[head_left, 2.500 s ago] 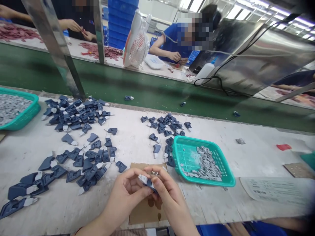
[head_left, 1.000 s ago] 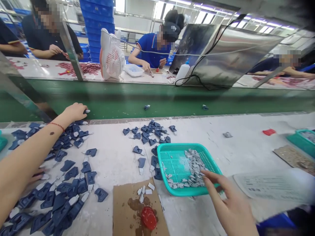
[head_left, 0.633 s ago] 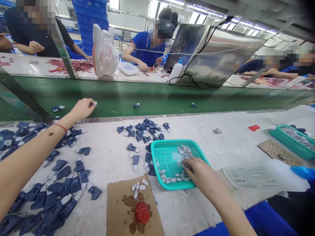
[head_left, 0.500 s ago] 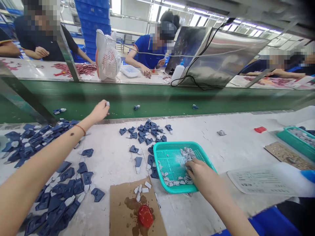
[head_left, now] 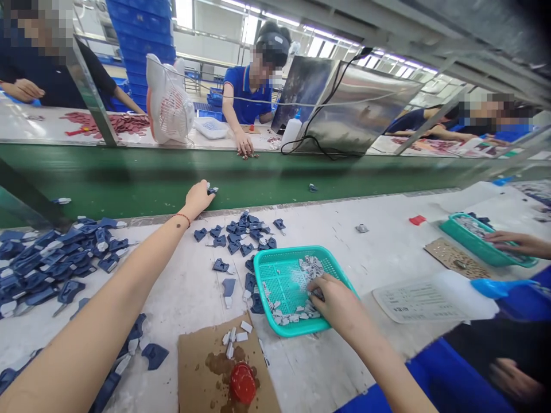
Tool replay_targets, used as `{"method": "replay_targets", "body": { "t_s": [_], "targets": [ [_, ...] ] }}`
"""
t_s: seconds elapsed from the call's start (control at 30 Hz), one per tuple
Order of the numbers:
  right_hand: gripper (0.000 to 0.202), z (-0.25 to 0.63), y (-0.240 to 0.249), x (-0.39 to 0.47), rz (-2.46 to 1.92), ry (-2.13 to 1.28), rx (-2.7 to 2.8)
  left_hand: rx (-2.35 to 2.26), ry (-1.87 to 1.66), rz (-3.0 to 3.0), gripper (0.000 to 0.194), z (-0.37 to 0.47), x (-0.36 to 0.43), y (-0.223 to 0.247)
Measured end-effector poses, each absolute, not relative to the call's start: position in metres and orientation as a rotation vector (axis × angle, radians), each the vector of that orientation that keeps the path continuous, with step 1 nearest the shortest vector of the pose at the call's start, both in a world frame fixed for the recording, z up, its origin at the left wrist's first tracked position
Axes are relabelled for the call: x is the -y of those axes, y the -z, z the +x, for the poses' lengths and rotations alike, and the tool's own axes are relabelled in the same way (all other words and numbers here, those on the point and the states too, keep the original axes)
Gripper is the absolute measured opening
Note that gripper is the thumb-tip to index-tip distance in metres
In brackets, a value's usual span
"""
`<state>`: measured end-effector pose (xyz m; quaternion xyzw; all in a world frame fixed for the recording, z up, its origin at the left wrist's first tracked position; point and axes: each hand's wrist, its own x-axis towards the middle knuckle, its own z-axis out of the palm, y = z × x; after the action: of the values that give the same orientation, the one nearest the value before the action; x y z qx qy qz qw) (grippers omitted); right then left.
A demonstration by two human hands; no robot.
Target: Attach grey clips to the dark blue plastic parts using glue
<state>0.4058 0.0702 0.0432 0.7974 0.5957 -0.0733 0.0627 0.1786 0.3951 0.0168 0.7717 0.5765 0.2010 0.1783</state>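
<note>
Over the near edge of the green belt (head_left: 267, 183), my left hand (head_left: 199, 198) has its fingers closed on a dark blue part with a light tip (head_left: 212, 190). My right hand (head_left: 325, 293) reaches into the teal basket (head_left: 301, 331), its fingers pressed together among small grey pieces (head_left: 310, 268); what they pinch is hidden. Left of the basket lies a loose group of blue parts (head_left: 235, 232). A cardboard sheet (head_left: 196, 367) in front holds a red cap (head_left: 243, 382) and several small light pieces (head_left: 231, 338).
A large pile of blue parts (head_left: 38, 264) covers the left. On the right lie a white bottle (head_left: 456, 295) and a second teal basket (head_left: 473, 244) with another person's hand in it. Across the belt, a person in blue works beside a white fan (head_left: 170, 103).
My left hand has moved right along the belt and now holds a blue part. The view has shifted. My right hand remains in the basket, while another person's hand has appeared at the right basket.
</note>
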Motion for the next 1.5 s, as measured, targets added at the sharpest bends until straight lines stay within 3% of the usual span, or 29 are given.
{"method": "replay_targets", "body": {
  "t_s": [0.2,0.5,0.77,0.93,1.17,1.5],
  "targets": [
    [0.022,0.407,-0.044,-0.069,2.409,0.337,-1.96,-1.604,-0.608,2.189,0.03,0.172,-0.388,-0.018],
    [0.012,0.413,-0.036,-0.085,2.381,0.451,-2.121,-1.2,-0.433,2.269,0.022,0.145,-0.334,-0.021],
    [0.014,0.414,-0.036,-0.087,2.359,0.437,-2.231,-1.283,-0.577,2.153,0.019,0.125,-0.305,-0.033],
    [0.025,0.414,-0.036,-0.085,2.356,0.427,-2.239,-1.336,-0.706,1.966,0.025,0.109,-0.274,-0.064],
    [0.018,0.409,-0.035,-0.086,2.333,0.433,-2.271,-1.134,-0.593,1.629,0.024,0.096,-0.198,-0.094],
    [0.006,0.407,-0.039,-0.091,2.405,0.554,-2.147,-0.946,-0.344,1.146,0.015,0.077,-0.115,-0.085]
  ]
}}
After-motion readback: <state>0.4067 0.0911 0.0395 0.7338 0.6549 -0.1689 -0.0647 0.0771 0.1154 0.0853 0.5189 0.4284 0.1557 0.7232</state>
